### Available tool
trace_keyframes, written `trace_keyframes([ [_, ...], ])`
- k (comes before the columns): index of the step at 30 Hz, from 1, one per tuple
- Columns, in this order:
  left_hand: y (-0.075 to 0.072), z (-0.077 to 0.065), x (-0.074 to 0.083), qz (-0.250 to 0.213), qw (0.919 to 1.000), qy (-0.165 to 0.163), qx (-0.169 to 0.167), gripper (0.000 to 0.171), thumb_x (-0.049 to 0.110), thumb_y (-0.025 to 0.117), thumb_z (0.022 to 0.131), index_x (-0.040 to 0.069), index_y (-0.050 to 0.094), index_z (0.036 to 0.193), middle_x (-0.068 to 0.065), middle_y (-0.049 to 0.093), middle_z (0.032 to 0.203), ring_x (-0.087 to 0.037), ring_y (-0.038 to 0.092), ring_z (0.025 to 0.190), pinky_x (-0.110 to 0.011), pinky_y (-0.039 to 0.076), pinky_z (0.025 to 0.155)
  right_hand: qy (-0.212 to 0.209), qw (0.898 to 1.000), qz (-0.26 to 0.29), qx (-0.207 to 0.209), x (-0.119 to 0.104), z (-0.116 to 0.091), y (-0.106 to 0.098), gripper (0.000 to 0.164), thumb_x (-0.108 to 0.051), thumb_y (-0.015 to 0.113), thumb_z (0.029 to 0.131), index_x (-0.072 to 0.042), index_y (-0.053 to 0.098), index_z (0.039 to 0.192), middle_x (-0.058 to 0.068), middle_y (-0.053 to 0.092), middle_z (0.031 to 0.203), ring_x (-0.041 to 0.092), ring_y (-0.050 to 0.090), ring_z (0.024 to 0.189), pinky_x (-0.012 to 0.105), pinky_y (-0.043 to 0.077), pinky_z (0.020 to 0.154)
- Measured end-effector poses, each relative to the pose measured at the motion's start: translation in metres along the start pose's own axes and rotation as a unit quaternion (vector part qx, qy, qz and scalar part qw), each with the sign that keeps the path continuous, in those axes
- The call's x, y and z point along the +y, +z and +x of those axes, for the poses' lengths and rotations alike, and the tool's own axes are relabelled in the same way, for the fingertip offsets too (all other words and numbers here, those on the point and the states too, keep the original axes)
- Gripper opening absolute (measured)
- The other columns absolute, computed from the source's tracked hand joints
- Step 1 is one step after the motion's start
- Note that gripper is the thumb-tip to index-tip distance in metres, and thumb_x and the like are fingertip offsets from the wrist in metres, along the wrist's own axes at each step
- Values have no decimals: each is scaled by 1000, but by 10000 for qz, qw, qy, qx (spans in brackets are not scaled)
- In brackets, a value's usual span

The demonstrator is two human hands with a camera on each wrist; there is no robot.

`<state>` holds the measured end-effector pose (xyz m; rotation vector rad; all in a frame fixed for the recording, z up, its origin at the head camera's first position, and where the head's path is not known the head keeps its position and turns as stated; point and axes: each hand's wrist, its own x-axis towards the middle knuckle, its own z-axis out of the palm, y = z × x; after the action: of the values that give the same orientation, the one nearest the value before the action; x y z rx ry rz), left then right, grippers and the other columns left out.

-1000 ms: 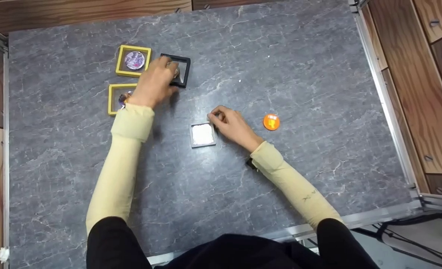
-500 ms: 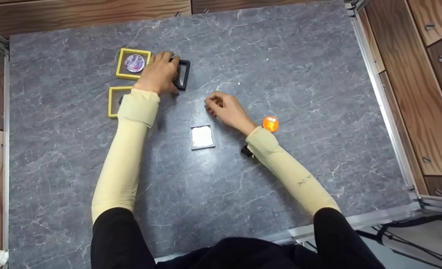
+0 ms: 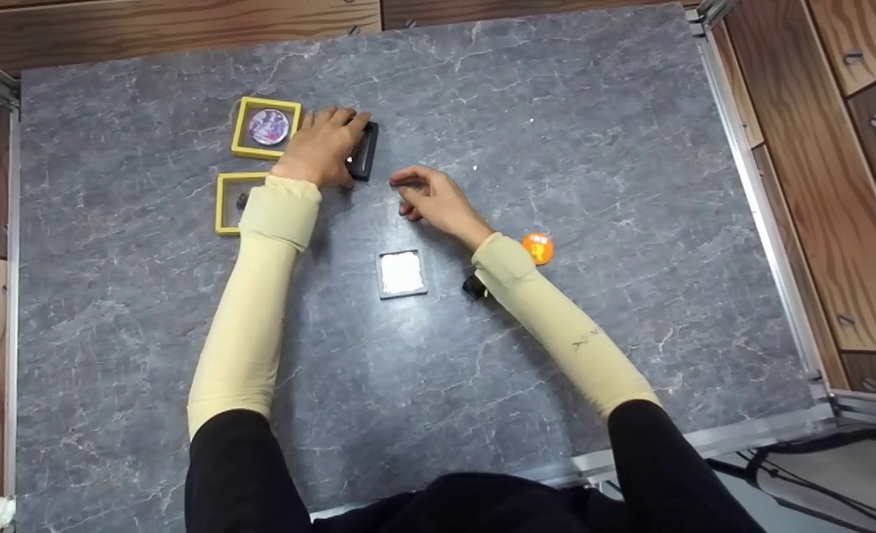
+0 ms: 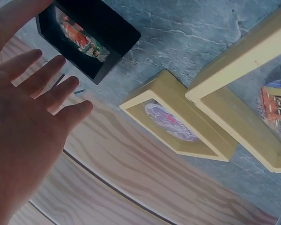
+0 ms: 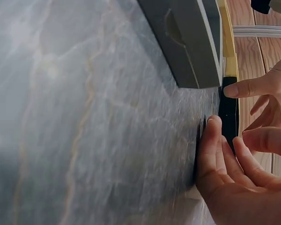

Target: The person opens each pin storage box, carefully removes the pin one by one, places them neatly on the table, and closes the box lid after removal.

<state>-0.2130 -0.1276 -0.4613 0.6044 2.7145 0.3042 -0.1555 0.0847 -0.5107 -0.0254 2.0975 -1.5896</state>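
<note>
My left hand [image 3: 318,152] reaches over a black display frame [image 3: 365,152] on the table, covering much of it. Its fingers are spread and fairly straight in the left wrist view, with the thumb beside the same frame [image 4: 91,35]. A colourful round badge [image 4: 79,40] shows inside that frame. My right hand [image 3: 441,200] hovers to the right of it, fingers loosely bent and holding nothing. Nearer me lies a small dark square frame [image 3: 380,285] with a bright reflective middle. An orange round badge [image 3: 537,249] sits beside my right forearm.
Left of my left hand stands a yellow frame [image 3: 238,129] with a purple badge [image 3: 269,126]. Below it, another yellow frame [image 3: 221,211] is partly covered by my left wrist. Wooden panels [image 3: 186,26] border the grey marbled table [image 3: 593,111].
My right hand has moved up and left, away from the small dark frame towards the black one. My left hand has shifted slightly right and covers more of the black frame.
</note>
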Motion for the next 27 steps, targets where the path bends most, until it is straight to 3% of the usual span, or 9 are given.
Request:
trace_keyframes([
  [10, -1, 2, -2, 40, 9997, -100, -215, 102, 7, 86, 83, 5, 28, 166, -25, 41, 165, -47, 34, 155, -69, 26, 131, 46, 9998, 110, -148, -3, 8, 3, 43, -6, 53, 108, -7, 57, 150, 10, 61, 153, 10, 70, 78, 20, 63, 68],
  [17, 5, -1, -1, 7, 10000, 3, -23, 102, 19, 90, 83, 4, 31, 165, -28, 47, 158, -47, 43, 149, -70, 30, 129, 106, 9992, 326, -216, -4, 11, 4, 51, -5, 50, 108, -9, 46, 159, 6, 55, 161, 9, 70, 77, 19, 61, 65],
  [27, 15, -14, 8, -119, 9996, 219, 115, 101, 24, 91, 81, -1, 35, 161, -30, 50, 152, -46, 49, 144, -66, 32, 129, 32, 9972, 582, -459, -2, 9, -1, 51, -5, 45, 111, -3, 39, 161, 14, 51, 163, 12, 72, 82, 19, 63, 70],
])
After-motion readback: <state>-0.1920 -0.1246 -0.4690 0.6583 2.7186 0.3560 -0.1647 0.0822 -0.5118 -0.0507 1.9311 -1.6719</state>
